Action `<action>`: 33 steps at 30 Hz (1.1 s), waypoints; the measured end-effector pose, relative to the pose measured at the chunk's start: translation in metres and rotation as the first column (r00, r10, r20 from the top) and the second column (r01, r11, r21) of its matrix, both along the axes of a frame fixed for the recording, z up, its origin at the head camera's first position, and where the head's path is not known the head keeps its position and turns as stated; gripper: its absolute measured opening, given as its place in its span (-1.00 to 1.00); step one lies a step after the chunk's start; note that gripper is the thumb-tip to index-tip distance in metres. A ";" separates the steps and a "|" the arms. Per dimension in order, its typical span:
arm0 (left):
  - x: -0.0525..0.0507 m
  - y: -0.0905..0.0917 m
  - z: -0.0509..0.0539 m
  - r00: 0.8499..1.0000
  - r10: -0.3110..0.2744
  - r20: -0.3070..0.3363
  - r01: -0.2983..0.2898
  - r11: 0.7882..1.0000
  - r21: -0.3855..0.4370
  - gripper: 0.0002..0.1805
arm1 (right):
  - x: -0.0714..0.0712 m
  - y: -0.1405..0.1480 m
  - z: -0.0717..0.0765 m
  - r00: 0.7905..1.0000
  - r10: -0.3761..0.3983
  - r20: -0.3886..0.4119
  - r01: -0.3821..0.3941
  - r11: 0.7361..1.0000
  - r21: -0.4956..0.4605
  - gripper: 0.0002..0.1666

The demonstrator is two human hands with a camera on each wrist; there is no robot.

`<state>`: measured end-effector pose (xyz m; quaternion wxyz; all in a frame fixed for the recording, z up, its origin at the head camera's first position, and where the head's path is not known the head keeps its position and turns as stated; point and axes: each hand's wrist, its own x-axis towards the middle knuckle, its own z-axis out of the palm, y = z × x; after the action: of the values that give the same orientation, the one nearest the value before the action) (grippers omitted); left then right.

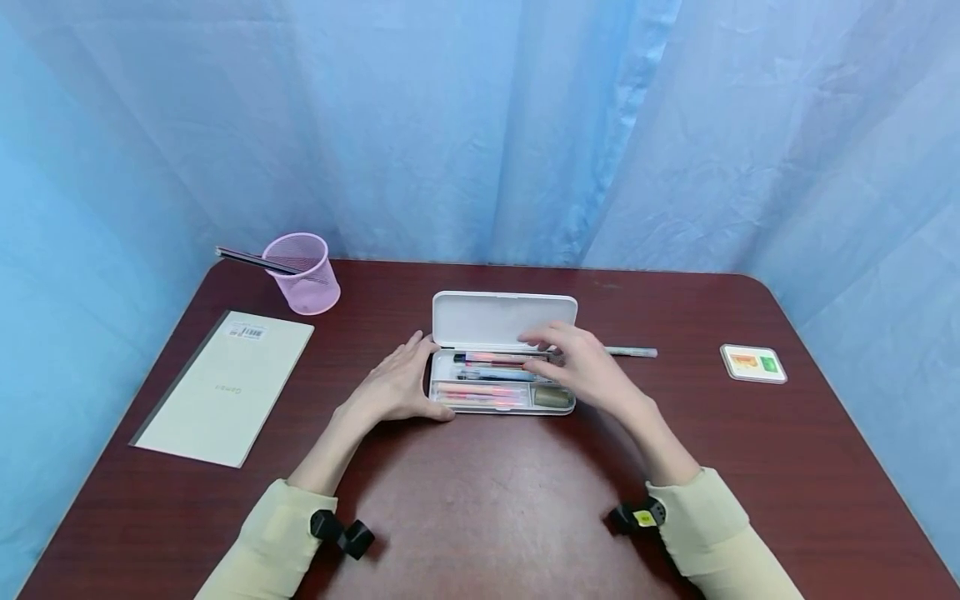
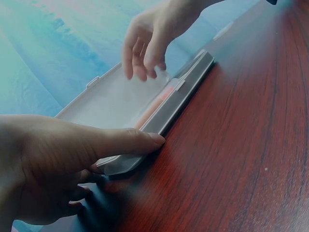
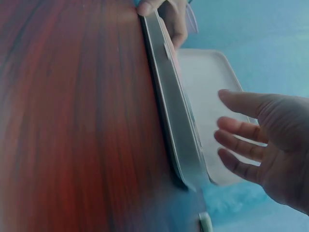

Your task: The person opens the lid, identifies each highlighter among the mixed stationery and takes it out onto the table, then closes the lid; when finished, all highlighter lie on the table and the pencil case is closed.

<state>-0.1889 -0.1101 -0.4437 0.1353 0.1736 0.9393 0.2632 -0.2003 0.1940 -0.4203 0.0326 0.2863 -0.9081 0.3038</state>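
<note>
An open white pencil case [image 1: 504, 321] lies in the middle of the table, its lid tipped back. Several pens [image 1: 495, 375] and a dark olive block [image 1: 552, 397], its kind unclear, lie in its compartments. My left hand [image 1: 397, 383] holds the case's left end, thumb along the front edge and fingers towards the back. Over the right part of the case hovers my right hand [image 1: 585, 367]; its fingers are loosely bent and nothing shows between them in the right wrist view. A pale pen [image 1: 632, 352] lies on the table just right of the case, partly hidden by that hand.
At the left are a cream notebook [image 1: 225, 389] and a pink mesh pen cup [image 1: 311, 283], with dark pencils [image 1: 255, 260] leaning out of it. A small flat case with orange and green patches [image 1: 753, 364] lies at the right. Blue curtains [image 1: 480, 125] hang behind the table [image 1: 480, 508].
</note>
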 end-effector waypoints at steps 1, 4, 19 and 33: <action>0.000 0.000 0.000 1.000 -0.002 -0.001 0.002 1.000 0.002 0.14 | 0.000 -0.004 -0.001 1.000 0.004 0.006 -0.004 1.000 0.023 -0.56; 0.000 0.001 0.000 1.000 -0.005 0.004 0.005 1.000 0.003 0.14 | -0.001 -0.011 -0.002 1.000 0.008 0.001 -0.009 0.996 0.094 -0.55; 0.000 0.000 0.001 1.000 -0.007 -0.004 0.007 1.000 0.004 0.13 | 0.000 -0.015 -0.007 0.999 0.004 -0.039 0.004 0.982 0.191 -0.71; -0.001 -0.001 0.000 1.000 -0.010 -0.014 0.010 1.000 0.010 0.12 | 0.001 -0.017 -0.008 1.000 -0.001 -0.020 0.005 0.980 0.197 -0.77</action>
<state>-0.1895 -0.1113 -0.4433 0.1293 0.1809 0.9380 0.2658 -0.1996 0.1769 -0.4280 0.0137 0.2897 -0.9338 0.2094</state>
